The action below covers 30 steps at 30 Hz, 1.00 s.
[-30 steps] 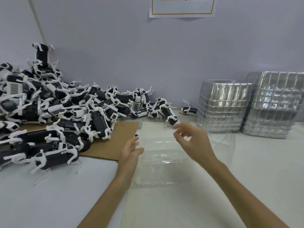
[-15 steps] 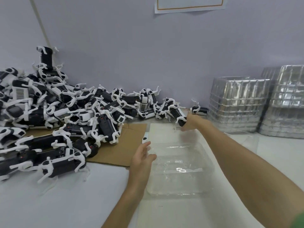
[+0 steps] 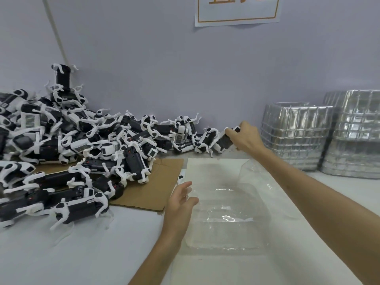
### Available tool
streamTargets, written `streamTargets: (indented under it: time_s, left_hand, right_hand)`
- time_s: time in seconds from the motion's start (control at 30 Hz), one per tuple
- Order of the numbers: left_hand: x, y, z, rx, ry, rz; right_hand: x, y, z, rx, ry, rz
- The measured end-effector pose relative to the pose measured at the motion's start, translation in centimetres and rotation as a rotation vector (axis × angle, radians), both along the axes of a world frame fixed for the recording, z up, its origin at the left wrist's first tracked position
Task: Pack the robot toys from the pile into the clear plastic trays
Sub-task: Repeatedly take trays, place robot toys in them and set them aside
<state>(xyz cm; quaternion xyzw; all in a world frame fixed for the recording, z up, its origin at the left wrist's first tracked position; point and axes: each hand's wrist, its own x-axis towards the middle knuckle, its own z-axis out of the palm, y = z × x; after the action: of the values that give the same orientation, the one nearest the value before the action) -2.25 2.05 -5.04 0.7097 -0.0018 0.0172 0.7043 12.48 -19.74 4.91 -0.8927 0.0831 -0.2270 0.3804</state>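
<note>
Here, from left to right:

Pile: a heap of black-and-white four-legged robot toys (image 3: 67, 145) covers the left of the white table (image 3: 72, 254), banked against the pale wall; one toy stands on end at its top.

Cardboard: a flat brown cardboard sheet (image 3: 156, 188) lies under the near edge of the pile, its right edge just beside the tray area.

Left hand: the left hand (image 3: 182, 199) rests at the left rim of the tray, fingers loosely spread and slightly curled, touching the plastic; whether it grips the rim I cannot tell.

Tray: a clear plastic tray with a thin hinged lid (image 3: 226, 217) lies open on a white sheet in front of the person, with no toy inside it.

Right hand: the right hand (image 3: 245, 138) reaches to the back of the table, fingers closed around a black-bodied robot toy with white legs (image 3: 225, 139) at the right end of the row of toys along the wall.

Stacks: two tall stacks of nested clear plastic trays (image 3: 298, 134) stand against the wall on the right, side by side, near the reaching hand.

Sign: a white paper sign with an orange border (image 3: 236, 11) hangs on the wall above, partly cut off.
</note>
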Motion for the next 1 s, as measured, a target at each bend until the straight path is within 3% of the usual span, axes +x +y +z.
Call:
streamTargets:
  time_s: [0.2,0.4,0.5,0.7,1.0]
  left_hand:
    - [-0.2,0.0,0.3,0.012,-0.004,-0.005]
    - [-0.2,0.1,0.2,0.016,0.01,-0.006]
    - [-0.3,0.1,0.3,0.021,0.01,-0.004]
    - [0.0,0.3,0.1,0.022,0.019,-0.015]
    - [0.3,0.5,0.0,0.018,0.014,-0.019]
  right_hand:
    - [-7.8,-0.6,1.2,0.83,-0.112,0.233]
    - [-16.0,-2.6,-2.3,1.281,-0.141,0.539]
    - [-18.1,-2.2,-4.0,1.493,-0.194,0.573]
    - [-18.3,-1.2,-5.0,1.537,-0.176,0.383]
    - [-18.3,-0.3,-5.6,1.609,-0.113,0.501]
